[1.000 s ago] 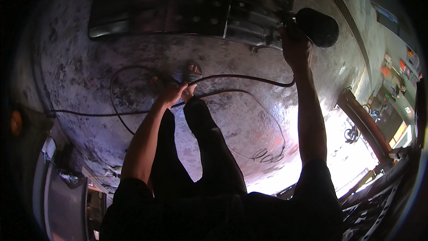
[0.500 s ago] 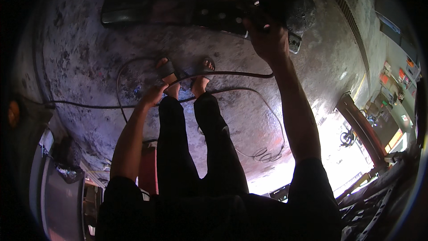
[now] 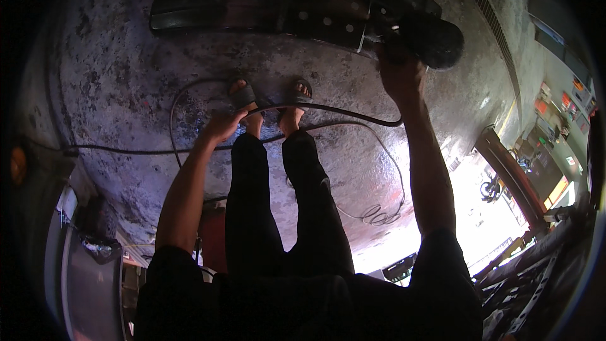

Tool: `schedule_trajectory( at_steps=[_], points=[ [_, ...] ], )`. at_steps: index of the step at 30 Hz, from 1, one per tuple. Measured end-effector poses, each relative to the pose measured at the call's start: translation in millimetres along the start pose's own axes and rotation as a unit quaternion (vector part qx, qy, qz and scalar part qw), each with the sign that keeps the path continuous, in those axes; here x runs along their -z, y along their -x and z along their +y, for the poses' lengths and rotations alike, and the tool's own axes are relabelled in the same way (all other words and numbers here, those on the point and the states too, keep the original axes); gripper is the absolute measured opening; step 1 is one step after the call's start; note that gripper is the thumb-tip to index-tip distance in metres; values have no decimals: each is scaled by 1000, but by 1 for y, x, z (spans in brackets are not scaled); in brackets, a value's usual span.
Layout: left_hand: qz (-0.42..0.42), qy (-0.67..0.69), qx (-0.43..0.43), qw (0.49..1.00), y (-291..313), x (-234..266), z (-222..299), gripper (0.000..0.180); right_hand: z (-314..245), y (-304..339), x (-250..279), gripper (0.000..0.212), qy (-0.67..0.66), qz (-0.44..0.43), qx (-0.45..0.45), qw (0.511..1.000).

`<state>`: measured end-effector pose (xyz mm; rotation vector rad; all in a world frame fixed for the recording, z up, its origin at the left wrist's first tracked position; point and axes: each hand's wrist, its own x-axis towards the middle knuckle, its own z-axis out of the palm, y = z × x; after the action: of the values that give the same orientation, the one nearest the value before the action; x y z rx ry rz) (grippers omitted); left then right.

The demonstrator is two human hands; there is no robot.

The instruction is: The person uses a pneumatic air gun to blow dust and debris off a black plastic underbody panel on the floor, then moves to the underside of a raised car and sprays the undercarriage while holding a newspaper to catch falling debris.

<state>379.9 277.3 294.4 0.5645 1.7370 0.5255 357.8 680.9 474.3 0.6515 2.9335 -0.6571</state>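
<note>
My right hand (image 3: 403, 79) is wrapped round a dark tool with a broad rounded head (image 3: 437, 41); its exact kind is too dark to make out. It is at the right end of a long dark panel (image 3: 214, 16) with pale round spots (image 3: 327, 21) along it. My left hand (image 3: 222, 125) is closed on a black cord (image 3: 328, 108), in front of my feet. The cord arcs across to my right forearm, where its end is hidden.
Another stretch of cord (image 3: 126, 150) crosses the stained floor (image 3: 113, 88), with loose coils (image 3: 379, 216) at the right. A slotted drain strip (image 3: 489, 12) runs along the far right. A grey cabinet (image 3: 91, 290) stands at the lower left, a red object (image 3: 213, 240) beside my leg.
My right hand and the tool have moved right and slightly nearer along the panel. My left hand keeps its grip on the cord, shifting slightly right and nearer.
</note>
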Motion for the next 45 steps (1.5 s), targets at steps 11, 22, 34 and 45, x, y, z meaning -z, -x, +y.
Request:
schedule_trajectory(
  at_steps=[11,22,34,45],
  points=[
    [17,4,-31,999,-4,10,-16,43,-38,-21,-14,33,-35,-16,39,999],
    [-42,20,65,997,18,40,-29,33,-57,-61,-24,32,-52,16,86,995],
    [-35,114,50,992,-19,36,49,35,17,-74,31,39,45,18,7,999],
    [0,78,-4,997,-43,40,75,36,57,-107,30,37,34,43,5,998]
  ],
)
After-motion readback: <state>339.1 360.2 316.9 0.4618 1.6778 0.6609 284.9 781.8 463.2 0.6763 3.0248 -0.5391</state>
